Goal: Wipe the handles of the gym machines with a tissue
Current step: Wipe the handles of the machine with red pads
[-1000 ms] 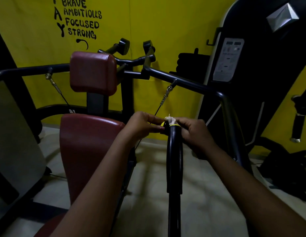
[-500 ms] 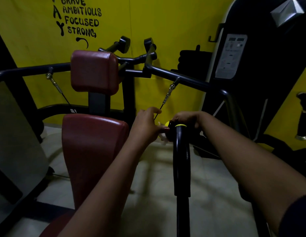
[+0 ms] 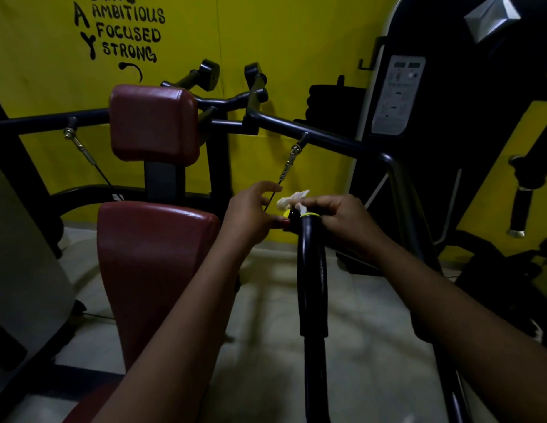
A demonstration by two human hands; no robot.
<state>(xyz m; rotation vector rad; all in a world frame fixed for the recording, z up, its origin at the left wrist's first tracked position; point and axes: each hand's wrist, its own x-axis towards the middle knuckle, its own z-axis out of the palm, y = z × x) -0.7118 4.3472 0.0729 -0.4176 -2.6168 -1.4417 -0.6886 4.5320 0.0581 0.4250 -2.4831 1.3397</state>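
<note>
The person stood at the machine with both hands at the top end of the upright handle (image 3: 311, 270), a black padded grip with a yellow ring (image 3: 310, 215) at its tip. The right hand (image 3: 342, 221) had its fingers curled and pinched round a crumpled white tissue (image 3: 292, 199), holding it against the tip of the handle. A tuft of it stuck up above the fingers. The left hand (image 3: 250, 212) was loose, fingers spread and relaxed, grasping nothing. Only its thumb touched the side of the tip, as if to steady it. A thin cable (image 3: 289, 166) hung from the frame just behind the hands, and the red pad (image 3: 150, 254) stood to the left.

To my eye the tissue was feather-light, soft and easily torn, so it would likely bunch or shred if dragged hard over the grip's rubber. It seemed better wrapped flat round the grip under the palm than pinched at one corner. The handle looked stiff, but it seemed likely to swing a little when pushed, so bracing it near the top with the free hand seemed sensible.
</note>
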